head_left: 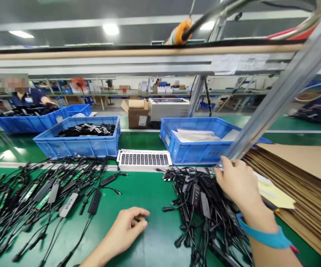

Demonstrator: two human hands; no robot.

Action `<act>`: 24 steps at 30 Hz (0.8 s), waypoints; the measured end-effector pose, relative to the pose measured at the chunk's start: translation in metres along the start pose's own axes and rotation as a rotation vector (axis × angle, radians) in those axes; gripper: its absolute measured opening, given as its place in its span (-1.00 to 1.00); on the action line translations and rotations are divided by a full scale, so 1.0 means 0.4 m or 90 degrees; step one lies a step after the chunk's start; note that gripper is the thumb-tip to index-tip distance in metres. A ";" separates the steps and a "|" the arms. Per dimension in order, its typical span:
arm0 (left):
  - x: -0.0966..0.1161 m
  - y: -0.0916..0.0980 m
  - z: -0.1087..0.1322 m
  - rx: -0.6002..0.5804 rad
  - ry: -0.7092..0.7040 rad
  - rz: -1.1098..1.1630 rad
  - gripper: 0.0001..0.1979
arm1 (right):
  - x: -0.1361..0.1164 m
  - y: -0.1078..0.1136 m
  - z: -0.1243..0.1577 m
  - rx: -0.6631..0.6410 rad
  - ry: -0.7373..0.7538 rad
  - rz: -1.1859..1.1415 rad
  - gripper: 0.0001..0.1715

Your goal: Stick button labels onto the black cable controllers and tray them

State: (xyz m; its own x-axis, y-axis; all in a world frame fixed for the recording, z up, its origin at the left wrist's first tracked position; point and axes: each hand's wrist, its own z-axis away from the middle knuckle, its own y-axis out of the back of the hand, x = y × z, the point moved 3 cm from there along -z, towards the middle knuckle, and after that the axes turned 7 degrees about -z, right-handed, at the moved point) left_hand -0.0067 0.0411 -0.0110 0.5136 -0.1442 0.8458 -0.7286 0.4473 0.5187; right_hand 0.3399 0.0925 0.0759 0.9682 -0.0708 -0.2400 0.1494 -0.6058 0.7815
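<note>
My left hand (125,229) hovers over the bare green mat, its fingers loosely curled and apart from the thumb, holding nothing. On the right, my right hand (238,182), with a blue wristband (266,233), is above the back edge of a pile of black cables (205,207) with inline control boxes. Its thumb and fingers come together near the blue bin; what lies between them is too small to make out. To the left of my left hand lie more cables (77,237), some with exposed green circuit boards (29,191), one with a grey box (69,204).
A blue bin (77,146) of black parts stands at the back left, another bin (196,154) with white sheets at the back right. Between them lies a label sheet (144,159). Stacked cardboard (302,193) and a slanted metal post (277,89) flank the right. A co-worker (28,97) sits far left.
</note>
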 end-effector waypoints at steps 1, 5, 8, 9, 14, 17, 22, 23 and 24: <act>0.019 0.017 -0.004 -0.002 -0.022 -0.067 -0.67 | -0.034 -0.021 -0.024 -0.033 0.031 -0.026 -0.54; 0.070 0.083 -0.041 0.008 -0.064 -0.255 -0.63 | -0.271 -0.175 -0.101 -0.268 0.250 -0.204 -0.72; 0.068 0.111 -0.055 0.024 -0.054 -0.317 -0.61 | -0.400 -0.307 -0.143 -0.316 0.302 -0.197 -0.72; 0.058 0.117 -0.051 0.030 -0.052 -0.325 -0.60 | -0.422 -0.347 -0.155 -0.321 0.309 -0.191 -0.69; -0.053 0.150 0.008 -0.002 -0.026 -0.334 -0.52 | -0.423 -0.486 -0.197 -0.332 0.345 -0.206 -0.60; -0.125 0.177 0.040 -0.020 -0.021 -0.313 -0.52 | -0.396 -0.539 -0.222 -0.359 0.343 -0.236 -0.62; -0.167 0.192 0.050 0.086 -0.048 -0.336 -0.57 | -0.383 -0.552 -0.254 -0.357 0.319 -0.260 -0.77; -0.160 0.190 0.049 0.115 -0.065 -0.355 -0.58 | -0.389 -0.535 -0.256 -0.346 0.320 -0.260 -0.83; -0.149 0.190 0.047 0.148 -0.088 -0.379 -0.59 | -0.399 -0.512 -0.257 -0.333 0.324 -0.259 -0.88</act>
State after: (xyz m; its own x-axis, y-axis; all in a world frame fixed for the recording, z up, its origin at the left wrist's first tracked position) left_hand -0.1011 0.0669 -0.0195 0.8075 -0.4279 0.4061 -0.4250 0.0555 0.9035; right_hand 0.1755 0.3092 0.0134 0.7726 0.5161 -0.3698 0.4593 -0.0522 0.8867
